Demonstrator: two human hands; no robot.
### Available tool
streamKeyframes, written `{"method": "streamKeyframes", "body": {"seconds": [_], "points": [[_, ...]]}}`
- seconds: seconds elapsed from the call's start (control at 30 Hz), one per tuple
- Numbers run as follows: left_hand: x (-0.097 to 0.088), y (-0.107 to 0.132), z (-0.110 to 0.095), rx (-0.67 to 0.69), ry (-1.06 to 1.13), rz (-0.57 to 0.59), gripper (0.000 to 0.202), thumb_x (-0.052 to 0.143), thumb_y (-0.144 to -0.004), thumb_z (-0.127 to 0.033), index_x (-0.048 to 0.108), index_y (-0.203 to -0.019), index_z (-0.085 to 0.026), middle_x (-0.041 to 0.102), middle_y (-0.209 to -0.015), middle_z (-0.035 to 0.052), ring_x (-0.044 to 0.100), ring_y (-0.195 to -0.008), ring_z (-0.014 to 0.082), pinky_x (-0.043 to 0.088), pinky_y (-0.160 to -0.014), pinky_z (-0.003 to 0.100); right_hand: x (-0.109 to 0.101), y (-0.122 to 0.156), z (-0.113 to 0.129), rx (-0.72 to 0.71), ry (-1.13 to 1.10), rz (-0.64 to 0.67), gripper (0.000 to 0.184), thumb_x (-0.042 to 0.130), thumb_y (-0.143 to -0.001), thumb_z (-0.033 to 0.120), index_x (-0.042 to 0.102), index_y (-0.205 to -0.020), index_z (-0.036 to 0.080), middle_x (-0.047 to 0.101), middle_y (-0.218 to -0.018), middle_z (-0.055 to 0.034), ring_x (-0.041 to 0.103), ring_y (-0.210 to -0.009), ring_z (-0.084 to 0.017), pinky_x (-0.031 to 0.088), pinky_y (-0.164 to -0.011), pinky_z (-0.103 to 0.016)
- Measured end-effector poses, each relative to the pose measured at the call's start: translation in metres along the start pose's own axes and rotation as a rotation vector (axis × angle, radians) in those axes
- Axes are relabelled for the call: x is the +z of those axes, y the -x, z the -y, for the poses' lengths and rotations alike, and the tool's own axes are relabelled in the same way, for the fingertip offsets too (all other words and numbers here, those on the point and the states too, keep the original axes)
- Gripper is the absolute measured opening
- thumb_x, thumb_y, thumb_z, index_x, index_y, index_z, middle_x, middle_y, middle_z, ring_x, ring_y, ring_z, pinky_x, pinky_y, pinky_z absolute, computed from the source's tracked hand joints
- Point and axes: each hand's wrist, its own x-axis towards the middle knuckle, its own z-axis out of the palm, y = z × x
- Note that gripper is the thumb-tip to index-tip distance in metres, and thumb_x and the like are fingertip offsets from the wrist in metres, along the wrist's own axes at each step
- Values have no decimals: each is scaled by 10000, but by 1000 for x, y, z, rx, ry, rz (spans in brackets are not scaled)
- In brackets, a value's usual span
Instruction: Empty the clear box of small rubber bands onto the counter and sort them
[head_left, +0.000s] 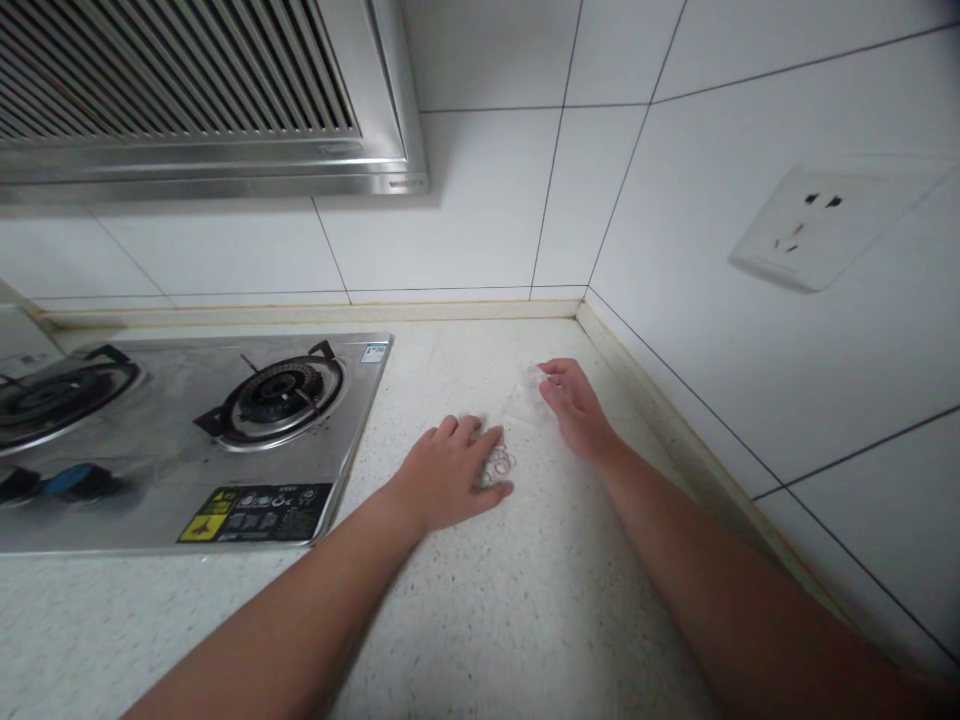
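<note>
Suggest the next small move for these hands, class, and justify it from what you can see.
Probably the left hand should draw its thumb and forefinger together to gather the small rings. The thumb and forefinger are spread on either side of the rings, which lie bunched on the countertop, while the right hand holds a thin piece of clear plastic.

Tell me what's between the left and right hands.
Head view: a cluster of thin reddish rings by the left hand, then what looks like a clear plastic bag, pinched in the right hand.
</note>
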Motion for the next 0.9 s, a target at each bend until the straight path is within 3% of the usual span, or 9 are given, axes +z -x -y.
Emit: {"method": "streamKeyframes", "body": {"seconds": [0.23, 0.47, 0.73, 0.8, 0.9], "points": [[-1, -7, 2, 40, 34, 75, 363, 442, -984, -391, 568, -1275, -215, 562, -1055, 104, 583, -940, 240, 512, -823, 382, 4, -1, 7, 18, -12, 8, 298, 591, -861, 471, 525, -1054, 254, 554, -868, -5, 539, -768, -180, 434, -691, -337], [-1, -12, 11, 53, 115, 73, 192, 474, -967, -221, 659, -986, -171, 600, -914, 74, 609, -837, 198, 489, -767, 313, 5, 0, 8, 34, 32, 30, 310, 595, -855, 481, 538, -1051, 248, 555, -832, -2, 521, -717, -171, 421, -650, -326], [-7, -5, 29, 42, 369, -104, 201, 510, -948, -158, 656, -1082, -190, 630, -1008, 63, 609, -907, 167, 480, -816, 282, 6, -1, 10, 28, 37, 32, 292, 599, -856, 463, 539, -1038, 243, 558, -841, -2, 516, -698, -158, 412, -628, -307], [-12, -2, 30, 69, 378, -95, 221, 504, -946, -144, 654, -1101, -194, 626, -1033, 66, 607, -932, 168, 480, -842, 290, 6, 0, 11, 28, 35, 44, 296, 598, -859, 460, 537, -1048, 240, 555, -848, -1, 512, -685, -152, 407, -621, -303], [-17, 0, 31, 132, 378, 9, 252, 497, -928, -107, 659, -1098, -201, 618, -1046, 66, 609, -946, 170, 486, -867, 303, 7, 0, 11, 27, 39, 54, 301, 600, -860, 456, 538, -1055, 236, 549, -840, 6, 505, -663, -144, 403, -619, -304]]}}
